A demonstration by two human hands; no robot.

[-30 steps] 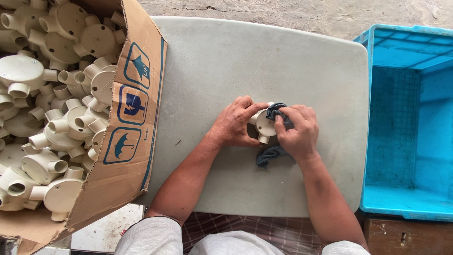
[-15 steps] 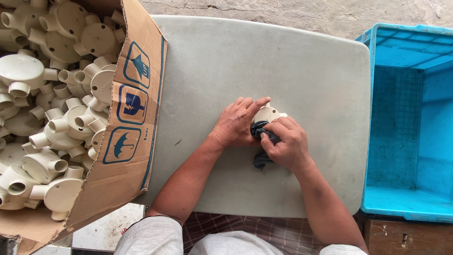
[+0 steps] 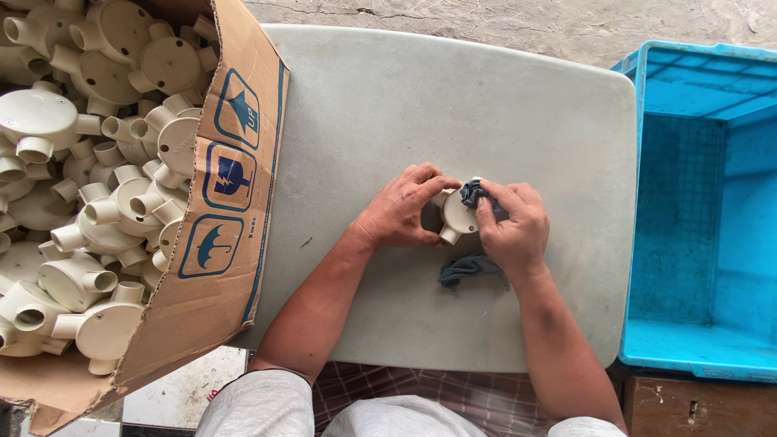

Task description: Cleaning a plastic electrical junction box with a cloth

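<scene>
A cream plastic conduit junction box [image 3: 455,214] with round body and short outlet stubs rests on the grey table [image 3: 453,105], held between both hands. My left hand [image 3: 396,210] grips its left side. My right hand [image 3: 511,226] presses a dark grey cloth [image 3: 472,194] against the box's upper right; the cloth's loose end [image 3: 465,269] trails out below the hand onto the table.
A large open cardboard box [image 3: 231,178] at the left holds several more cream junction boxes [image 3: 97,146]. A blue plastic crate [image 3: 700,210] stands at the right, beside the table edge. Concrete floor lies beyond the table's far edge.
My right hand with the cloth went from the box's upper right down to its lower left side, then back to the upper right. The box turned a little in my left hand.
</scene>
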